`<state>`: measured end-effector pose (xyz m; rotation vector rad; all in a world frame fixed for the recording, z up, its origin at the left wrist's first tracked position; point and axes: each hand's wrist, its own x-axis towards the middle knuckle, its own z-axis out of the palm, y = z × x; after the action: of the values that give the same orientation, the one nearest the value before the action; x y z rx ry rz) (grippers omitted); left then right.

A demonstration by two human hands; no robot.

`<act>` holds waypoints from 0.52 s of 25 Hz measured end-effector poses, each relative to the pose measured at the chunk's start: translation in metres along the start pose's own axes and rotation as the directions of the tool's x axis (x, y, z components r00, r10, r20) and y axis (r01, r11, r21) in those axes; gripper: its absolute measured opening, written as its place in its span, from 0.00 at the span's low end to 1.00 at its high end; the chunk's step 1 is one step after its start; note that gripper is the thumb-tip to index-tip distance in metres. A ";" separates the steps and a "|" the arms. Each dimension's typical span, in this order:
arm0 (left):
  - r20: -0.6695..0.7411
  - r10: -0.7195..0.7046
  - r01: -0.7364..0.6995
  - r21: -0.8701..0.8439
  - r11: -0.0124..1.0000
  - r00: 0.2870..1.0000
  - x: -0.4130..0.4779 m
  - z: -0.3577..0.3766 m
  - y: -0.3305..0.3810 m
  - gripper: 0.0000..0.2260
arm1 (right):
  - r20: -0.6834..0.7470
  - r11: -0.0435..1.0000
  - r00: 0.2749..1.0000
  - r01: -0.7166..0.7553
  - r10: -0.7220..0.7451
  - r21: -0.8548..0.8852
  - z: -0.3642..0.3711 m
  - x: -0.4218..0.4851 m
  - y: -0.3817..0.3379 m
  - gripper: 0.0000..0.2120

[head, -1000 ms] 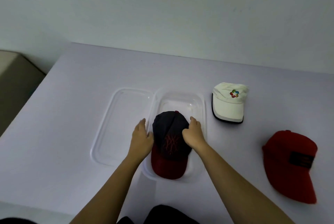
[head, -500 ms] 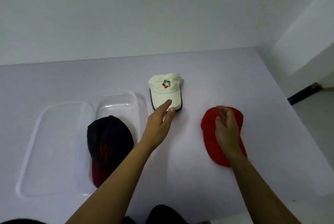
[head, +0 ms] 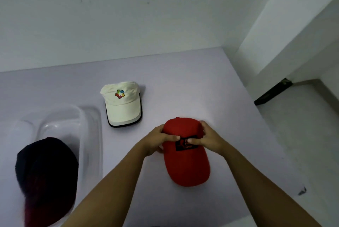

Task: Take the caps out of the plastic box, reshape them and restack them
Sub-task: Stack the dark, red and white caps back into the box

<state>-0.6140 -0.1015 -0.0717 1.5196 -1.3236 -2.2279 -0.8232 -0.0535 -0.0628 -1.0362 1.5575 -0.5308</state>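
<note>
Both hands on red cap (head: 186,162), lying on pale table (head: 183,83) right of centre, brim toward camera, crown away. Left hand (head: 157,139) clamped on crown's left side, fingers pressed together and curled over the front panel, fingertips (head: 174,137) reaching edge of black patch (head: 186,143). Right hand (head: 211,139) mirrored on crown's right side, fingers close together, thumb tip on patch, other fingers wrapped round the far side of crown. Fingertips of the two hands near each other over the patch, not touching. Cap squeezed between both palms; resting on table or lifted slightly, hard to tell from this angle. White cap (head: 122,105) flat on table beyond and left of red cap, multicolour logo on front, dark-edged brim toward camera, well apart from both hands. Clear plastic box (head: 91,135) at left edge of view, just beside white cap, not touching. Dark cap (head: 46,175) inside box, dark crown, reddish brim at bottom edge, blurred. Clear lid (head: 18,127) left of box, mostly washed out, outline faint. Bare forearms entering from bottom of frame. Plain white wall (head: 128,15) behind table, floor and wall corner at right.
</note>
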 end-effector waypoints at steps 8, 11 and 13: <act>0.127 -0.059 0.062 -0.015 0.998 0.990 -0.017 -0.022 -0.009 0.29 | 0.082 0.993 0.991 0.109 -0.105 -0.041 0.026 -0.016 -0.007 0.31; 0.186 -0.018 0.016 0.012 1.000 0.982 -0.046 -0.043 0.002 0.23 | 0.027 0.960 0.972 0.236 -0.234 -0.149 0.044 -0.033 -0.038 0.28; 0.193 0.033 -0.037 0.019 0.999 0.981 -0.072 -0.066 0.011 0.24 | -0.016 0.922 0.942 0.323 -0.334 -0.213 0.065 -0.045 -0.069 0.26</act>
<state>-0.5297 -0.1068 -0.0214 1.3034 -1.4189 -2.3963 -0.7401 -0.0384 -0.0006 -1.4710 1.5145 -0.6379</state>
